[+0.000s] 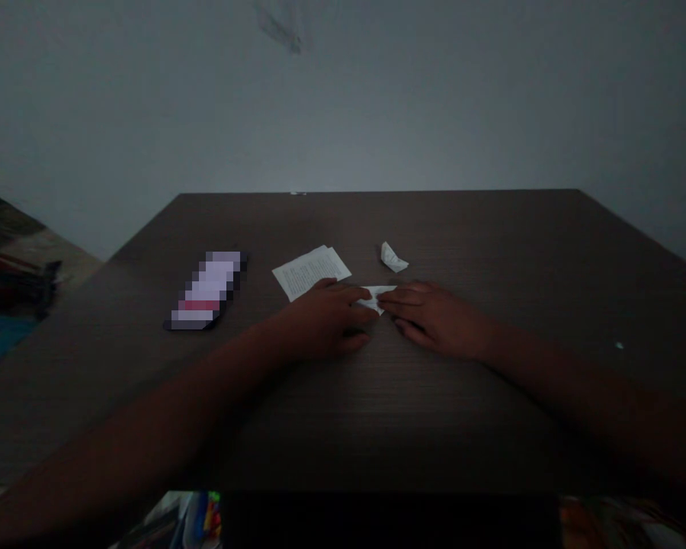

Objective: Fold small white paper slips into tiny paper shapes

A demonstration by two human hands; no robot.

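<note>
A small piece of folded white paper [371, 298] lies on the table between my two hands. My left hand [327, 319] rests over its left part, fingers stretched and somewhat spread, fingertips touching the paper. From the other side my right hand [434, 316] presses its outstretched fingertips onto the right part. Both hands cover much of the paper, so its full shape is hidden. Beyond my left hand are printed paper sheets [314, 269], slightly overlapping. Just past my right fingers sits a small folded paper piece [394, 258], standing partly upright.
A phone [209, 290] with a blurred lit screen lies on the left of the dark wooden table [343, 427]. A tiny white scrap [620, 345] is at the right. A pale wall [377, 99] stands behind the table. Blue and red items show at the lower left.
</note>
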